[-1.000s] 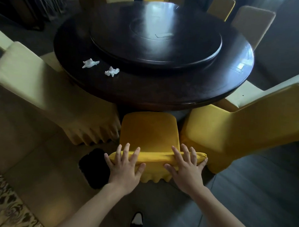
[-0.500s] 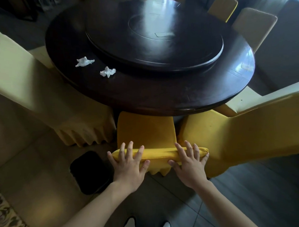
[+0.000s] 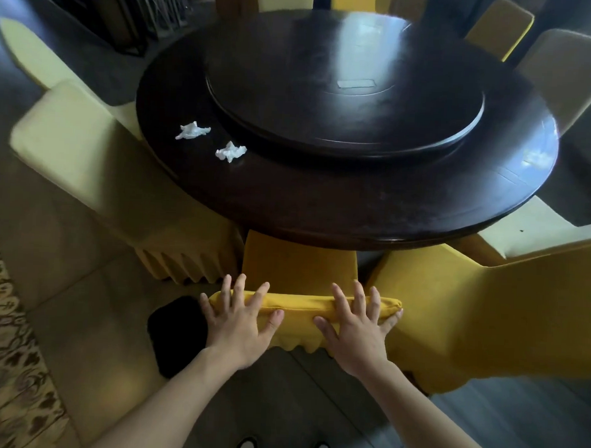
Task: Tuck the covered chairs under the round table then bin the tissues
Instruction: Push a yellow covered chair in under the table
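Note:
A yellow covered chair (image 3: 299,264) stands straight ahead with its seat partly under the dark round table (image 3: 322,204). My left hand (image 3: 239,319) and my right hand (image 3: 357,328) lie on the top edge of its backrest, fingers spread over the front and thumbs behind. Two crumpled white tissues lie on the table's left side, one tissue (image 3: 192,130) farther out and the other tissue (image 3: 230,151) closer to me. A pale covered chair (image 3: 86,167) stands at the left. Another yellow covered chair (image 3: 486,313) stands at the right, angled away from the table.
A black bin (image 3: 176,333) sits on the floor just left of my left hand. A raised turntable (image 3: 344,90) fills the table's middle. Several more covered chairs ring the far side. A patterned rug (image 3: 7,363) lies at lower left. My shoes show at the bottom edge.
The middle chair has slid forward, its seat going further under the table edge, with both hands staying on its backrest. The view has moved closer to the table.

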